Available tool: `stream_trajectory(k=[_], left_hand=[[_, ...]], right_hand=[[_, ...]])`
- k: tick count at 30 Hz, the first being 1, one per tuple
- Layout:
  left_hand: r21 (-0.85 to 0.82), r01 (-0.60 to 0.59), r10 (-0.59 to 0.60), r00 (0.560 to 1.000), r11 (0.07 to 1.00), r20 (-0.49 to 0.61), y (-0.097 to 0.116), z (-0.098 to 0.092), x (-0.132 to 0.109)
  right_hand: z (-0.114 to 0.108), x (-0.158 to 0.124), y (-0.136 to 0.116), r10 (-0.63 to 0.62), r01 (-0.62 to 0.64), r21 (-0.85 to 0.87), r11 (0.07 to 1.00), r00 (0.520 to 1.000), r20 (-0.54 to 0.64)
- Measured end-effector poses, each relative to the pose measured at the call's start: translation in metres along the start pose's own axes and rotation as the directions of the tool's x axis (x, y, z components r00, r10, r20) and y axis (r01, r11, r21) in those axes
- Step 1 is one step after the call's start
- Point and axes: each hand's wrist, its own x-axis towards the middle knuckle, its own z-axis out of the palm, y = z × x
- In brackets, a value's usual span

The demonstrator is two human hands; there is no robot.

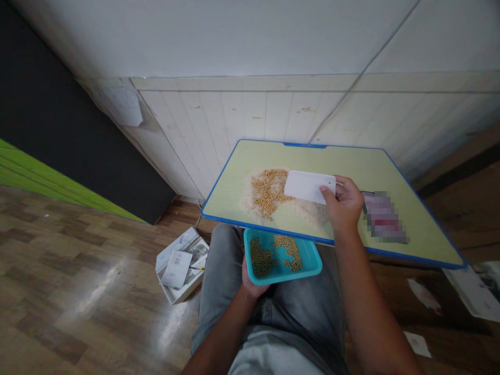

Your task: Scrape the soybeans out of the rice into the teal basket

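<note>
My left hand [252,281] grips the left side of a teal plastic tray [304,273] over my lap, just below the table's front edge. Inside it lie many round yellow beans, like soybeans [261,259], in two patches. My right hand [344,200] pinches a flat white plastic card-like scraper [307,186] between thumb and fingers. The scraper is over the tabletop, at the right side of a spread pile of soybeans [265,195] mixed with pale grains like rice [250,200]. More pale grains lie below the scraper, partly hidden by it and my hand.
The small table [390,177] has a pale green top with a blue rim and stands near the white panelled wall [242,114]. A blurred-out flat item [385,219] lies right of my right hand. An open white box [182,265] with papers sits on the wooden floor at left.
</note>
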Motion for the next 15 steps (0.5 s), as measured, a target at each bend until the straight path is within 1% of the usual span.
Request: stream_trajectory(k=[2, 5, 9, 15], left_hand=[[-0.019, -0.004, 0.004, 1.000, 1.000, 0.000, 0.0002, 0.0005, -0.0007], [-0.043, -0.014, 0.013, 1.000, 0.999, -0.029, 0.0000, 0.0005, -0.0015], [-0.035, -0.018, 0.016, 0.998, 0.999, -0.054, -0.0011, 0.0017, -0.0006], [-0.030, -0.023, 0.021, 0.996, 0.999, -0.084, -0.0018, 0.0040, -0.0007]], right_hand=[[0.0004, -0.0010, 0.0000, -0.007, 0.007, 0.011, 1.000, 1.000, 0.000], [0.0006, -0.0017, -0.0006, -0.012, 0.013, 0.008, 1.000, 1.000, -0.011], [0.0005, -0.0025, -0.0010, -0.012, 0.011, 0.014, 1.000, 0.999, 0.043], [-0.0008, -0.0028, 0.0007, -0.030, 0.030, 0.015, 0.999, 0.999, 0.038]])
